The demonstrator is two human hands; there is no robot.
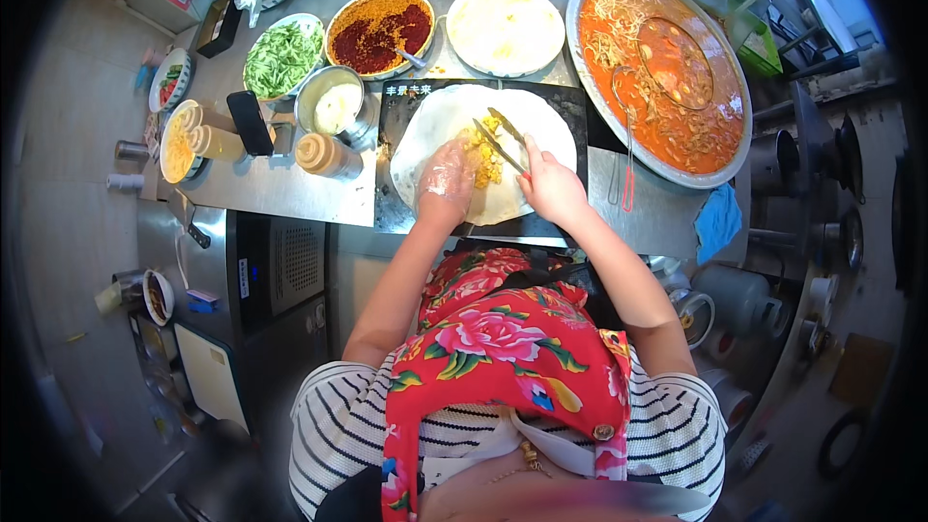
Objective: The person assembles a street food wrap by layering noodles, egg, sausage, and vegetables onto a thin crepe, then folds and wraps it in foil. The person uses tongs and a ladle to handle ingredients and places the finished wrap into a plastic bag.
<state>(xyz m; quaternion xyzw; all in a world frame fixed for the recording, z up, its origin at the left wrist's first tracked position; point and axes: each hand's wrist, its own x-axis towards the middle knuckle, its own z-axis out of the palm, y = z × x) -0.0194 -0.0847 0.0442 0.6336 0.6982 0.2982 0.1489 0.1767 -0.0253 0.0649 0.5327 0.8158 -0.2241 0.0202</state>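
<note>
A large thin white round wrap (546, 150) lies spread on a black board (389, 203) in front of me. Chopped yellow filling (490, 166), which looks like egg, is heaped at its middle. My right hand (553, 184) grips a pair of metal tongs (506, 140), their tips over the filling and slightly apart. In a clear plastic glove, my left hand (446, 182) rests on the wrap along the left side of the filling. Its fingers reach forward and touch the filling's edge, partly bunched in the loose glove; nothing shows held in them.
A wide basin (735, 140) of red broth with noodles stands at right, a red-handled strainer (628, 184) on its rim. Behind the board are a chili bowl (382, 34), a white-filled bowl (506, 31) and shredded cucumber (283, 56). A steel pot (314, 97), squeeze bottle (327, 156) and phone (250, 123) stand left.
</note>
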